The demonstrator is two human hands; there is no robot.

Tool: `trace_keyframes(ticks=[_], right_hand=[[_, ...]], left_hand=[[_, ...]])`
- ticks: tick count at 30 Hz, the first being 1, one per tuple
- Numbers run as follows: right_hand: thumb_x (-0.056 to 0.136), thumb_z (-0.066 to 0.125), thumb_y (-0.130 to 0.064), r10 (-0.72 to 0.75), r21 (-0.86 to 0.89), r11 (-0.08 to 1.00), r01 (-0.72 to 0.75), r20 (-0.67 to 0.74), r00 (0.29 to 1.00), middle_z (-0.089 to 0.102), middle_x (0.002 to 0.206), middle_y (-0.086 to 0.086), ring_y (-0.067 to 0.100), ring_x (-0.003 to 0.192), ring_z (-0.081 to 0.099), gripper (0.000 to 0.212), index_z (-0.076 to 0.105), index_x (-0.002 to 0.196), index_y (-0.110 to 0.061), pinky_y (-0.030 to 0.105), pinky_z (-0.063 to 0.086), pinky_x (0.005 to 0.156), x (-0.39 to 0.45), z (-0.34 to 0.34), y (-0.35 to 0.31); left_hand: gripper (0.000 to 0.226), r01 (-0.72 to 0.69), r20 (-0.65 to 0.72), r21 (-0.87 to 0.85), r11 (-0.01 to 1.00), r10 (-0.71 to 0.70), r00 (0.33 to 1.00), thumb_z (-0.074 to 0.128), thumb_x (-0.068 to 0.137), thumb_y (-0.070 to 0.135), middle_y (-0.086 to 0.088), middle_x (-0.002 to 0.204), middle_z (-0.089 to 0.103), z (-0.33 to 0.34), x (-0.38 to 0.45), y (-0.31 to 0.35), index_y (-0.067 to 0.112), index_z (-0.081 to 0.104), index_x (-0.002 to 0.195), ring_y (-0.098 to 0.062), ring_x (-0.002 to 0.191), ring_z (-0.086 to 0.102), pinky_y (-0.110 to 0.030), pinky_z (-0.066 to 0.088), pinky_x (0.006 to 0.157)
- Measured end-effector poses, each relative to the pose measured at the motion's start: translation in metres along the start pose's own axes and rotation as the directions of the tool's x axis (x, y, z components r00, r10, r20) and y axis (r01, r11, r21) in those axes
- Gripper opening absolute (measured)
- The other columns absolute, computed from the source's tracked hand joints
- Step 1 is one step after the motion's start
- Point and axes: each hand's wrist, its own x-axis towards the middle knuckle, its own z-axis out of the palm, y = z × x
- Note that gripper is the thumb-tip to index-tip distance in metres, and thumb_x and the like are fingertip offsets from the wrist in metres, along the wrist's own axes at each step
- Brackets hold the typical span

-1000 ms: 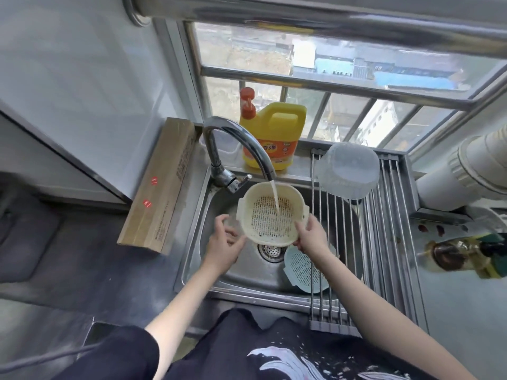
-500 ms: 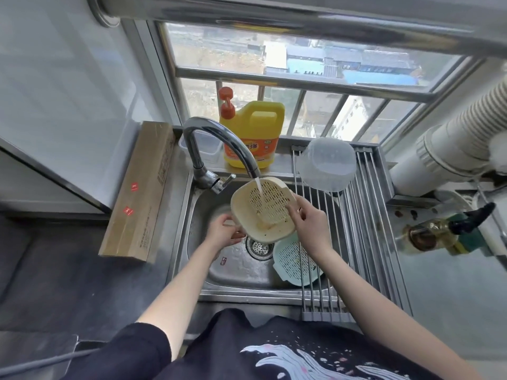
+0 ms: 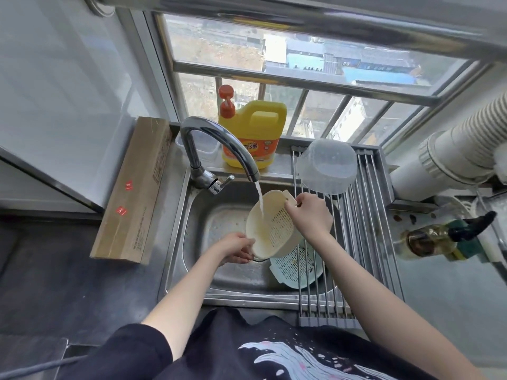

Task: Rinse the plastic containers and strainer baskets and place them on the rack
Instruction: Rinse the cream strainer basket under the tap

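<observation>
Strainer basket (image 3: 270, 226), cream-coloured and perforated, is held tilted on its side over the steel sink (image 3: 219, 270), its opening turned toward the faucet (image 3: 216, 149), whose stream of water (image 3: 260, 200) falls onto the inner wall. The left hand (image 3: 236, 248) has its grip closed on the lower rim of this basket; the right hand (image 3: 311, 213) has its grip pinched on the upper rim tab. A second strainer basket (image 3: 297, 266), pale blue-green, lies in the sink bottom just below and to the right, partly under the bars of the roll-up drying rack (image 3: 365, 242) that spans the right side of the sink. A clear plastic container (image 3: 326, 167) sits upside down at the far end of that rack. Behind the faucet, on the window ledge, stands a yellow detergent jug (image 3: 253, 133) with an orange pump. A long cardboard box (image 3: 134, 193) lies on the desk (image 3: 55, 283) left of the sink. To the right, an oil bottle (image 3: 430, 237) appears on its side, blurred.
</observation>
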Motion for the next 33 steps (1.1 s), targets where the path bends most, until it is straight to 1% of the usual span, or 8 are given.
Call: trace_keyframes(ticks=[3,7,11,15,18,25,30,33], right_hand=[[0.084,0.052,-0.037,0.046,0.0,0.999,-0.046,0.007,0.999,0.059,0.078,-0.001,0.024,0.075,0.056,0.023,0.062,0.084,-0.017,0.028,0.038,0.061,0.001,0.0,0.002],[0.083,0.052,-0.036,0.135,0.046,0.989,-0.141,0.109,0.985,0.057,0.068,0.001,0.024,0.067,0.056,0.027,0.054,0.064,-0.016,0.025,0.036,0.054,0.004,0.003,0.021],[0.081,0.055,-0.042,0.203,0.092,0.967,-0.239,0.291,0.935,0.051,0.061,-0.001,0.019,0.056,0.046,0.034,0.048,0.059,-0.018,0.026,0.033,0.051,0.0,0.016,0.038],[0.079,0.053,-0.048,0.196,0.097,0.963,-0.251,0.39,0.9,0.057,0.059,0.0,0.02,0.054,0.05,0.039,0.053,0.057,-0.017,0.029,0.039,0.056,-0.009,0.033,0.04],[0.086,0.049,-0.046,0.163,0.1,0.968,-0.23,0.443,0.882,0.061,0.063,0.003,0.02,0.056,0.054,0.041,0.058,0.063,-0.014,0.028,0.044,0.058,-0.014,0.039,0.037],[0.094,0.044,-0.046,0.142,0.12,0.96,-0.253,0.57,0.81,0.058,0.068,0.003,0.015,0.05,0.051,0.043,0.066,0.094,-0.008,0.02,0.038,0.044,-0.019,0.048,0.032],[0.099,0.04,-0.04,0.136,0.251,0.904,-0.346,0.599,0.789,0.057,0.072,0.006,0.017,0.047,0.053,0.039,0.056,0.119,-0.01,0.02,0.034,0.041,-0.014,0.051,0.02],[0.1,0.038,-0.037,0.092,0.317,0.884,-0.342,0.601,0.794,0.057,0.07,0.005,0.018,0.051,0.058,0.039,0.053,0.127,-0.014,0.021,0.039,0.042,-0.008,0.053,0.009]], left_hand=[[0.013,-0.006,0.019,0.032,0.999,0.005,1.0,0.055,0.093,0.017,-0.005,0.071,0.055,0.004,-0.002,-0.001,0.006,0.056,0.098,-0.013,0.057,0.055,-0.024,0.052,0.054],[0.014,-0.04,-0.058,0.053,0.998,0.043,0.997,0.056,0.09,0.016,-0.001,0.062,0.044,0.0,-0.008,0.002,0.006,0.053,0.1,-0.009,0.046,0.037,-0.017,0.032,0.035],[0.024,-0.094,-0.235,-0.047,0.994,0.081,0.969,0.059,0.085,0.011,-0.004,0.06,0.044,-0.013,-0.008,0.01,0.001,0.049,0.105,-0.011,0.043,0.036,-0.018,0.03,0.036],[0.011,-0.146,-0.382,-0.006,0.989,0.133,0.915,0.058,0.076,0.006,-0.007,0.051,0.046,-0.024,-0.018,0.024,0.002,0.057,0.087,-0.013,0.036,0.038,-0.02,0.034,0.042],[0.011,-0.191,-0.408,0.063,0.98,0.2,0.891,0.058,0.076,0.007,-0.007,0.055,0.052,-0.027,-0.031,0.036,0.003,0.057,0.086,-0.015,0.043,0.043,-0.023,0.038,0.044],[0.016,-0.251,-0.398,0.349,0.903,0.385,0.833,0.058,0.078,0.014,-0.007,0.074,0.059,-0.019,-0.059,0.055,0.017,0.042,0.075,-0.018,0.053,0.055,-0.025,0.041,0.042],[0.018,-0.283,-0.352,0.555,0.783,0.528,0.773,0.058,0.082,0.021,-0.005,0.088,0.064,-0.017,-0.07,0.052,0.015,0.047,0.095,-0.026,0.078,0.063,-0.039,0.054,0.066],[0.024,-0.288,-0.345,0.626,0.724,0.59,0.73,0.058,0.086,0.025,-0.007,0.096,0.066,-0.018,-0.075,0.047,0.017,0.044,0.104,-0.028,0.084,0.063,-0.042,0.054,0.071]])
